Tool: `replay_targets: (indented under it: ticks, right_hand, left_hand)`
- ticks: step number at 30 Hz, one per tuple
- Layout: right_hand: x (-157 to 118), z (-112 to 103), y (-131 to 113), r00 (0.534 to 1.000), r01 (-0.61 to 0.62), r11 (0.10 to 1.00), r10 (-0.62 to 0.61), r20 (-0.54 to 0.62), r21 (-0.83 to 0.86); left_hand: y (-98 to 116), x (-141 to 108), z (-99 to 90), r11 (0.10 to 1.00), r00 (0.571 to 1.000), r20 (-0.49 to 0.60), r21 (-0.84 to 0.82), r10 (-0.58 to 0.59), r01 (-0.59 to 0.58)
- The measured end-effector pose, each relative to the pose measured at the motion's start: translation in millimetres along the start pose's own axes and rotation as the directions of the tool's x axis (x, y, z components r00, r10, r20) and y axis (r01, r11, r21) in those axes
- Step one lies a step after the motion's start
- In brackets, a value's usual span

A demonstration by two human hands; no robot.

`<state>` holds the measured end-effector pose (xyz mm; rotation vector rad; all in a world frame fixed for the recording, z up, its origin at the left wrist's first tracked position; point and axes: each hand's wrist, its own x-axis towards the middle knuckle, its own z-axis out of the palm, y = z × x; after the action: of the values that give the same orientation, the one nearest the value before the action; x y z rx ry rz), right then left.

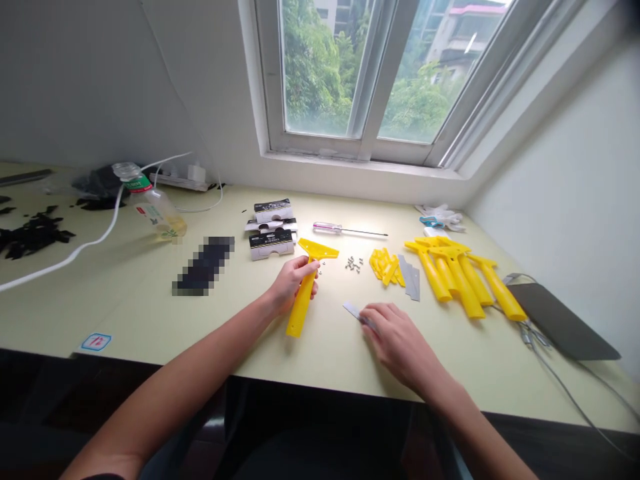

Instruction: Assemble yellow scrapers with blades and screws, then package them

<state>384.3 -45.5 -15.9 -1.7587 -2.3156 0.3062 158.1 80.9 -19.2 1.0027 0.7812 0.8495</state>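
Note:
My left hand (295, 283) is closed round the neck of a yellow scraper handle (301, 308), its wide head (319, 249) pointing away from me. Just above the table, or on it, my right hand (393, 330) pinches a thin grey metal blade (351, 309); most of the blade is hidden under the fingers. Beyond the right hand lie a heap of small yellow plastic plates (385, 265) and a few more grey blades (411, 279). A scatter of small screws (354, 264) lies between the yellow head and that heap.
Several yellow handles (457, 273) are piled at the right, beside a dark flat device (563, 317) with cables. A screwdriver (345, 229) lies at the back near folded black-and-white cards (273, 245). At left stand a bottle (153, 207), a pixelated dark object (205, 265) and black scraps (35, 232).

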Motion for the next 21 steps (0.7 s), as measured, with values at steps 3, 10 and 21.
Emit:
replay_targets:
  ticks: [3,10,21]
  right_hand:
    - [-38.1,11.0,-6.6,0.987,0.147,0.986,-0.151,-0.047,-0.083]
    - [-95.0,41.1,-8.5,0.914,0.364,0.904,-0.394,-0.102,-0.226]
    - [-68.2,12.0,-1.2,0.905,0.311,0.930,-0.227,-0.361,0.195]
  left_hand:
    - [0.1,-4.0,-3.0,1.000,1.000,-0.009,0.007,-0.017,0.017]
    - [-3.7,-4.8,-4.1,1.000,1.000,-0.012,0.003,-0.028,0.028]
    - [-4.9,1.2,-2.3,0.997,0.999,-0.002,0.063,-0.045,0.045]
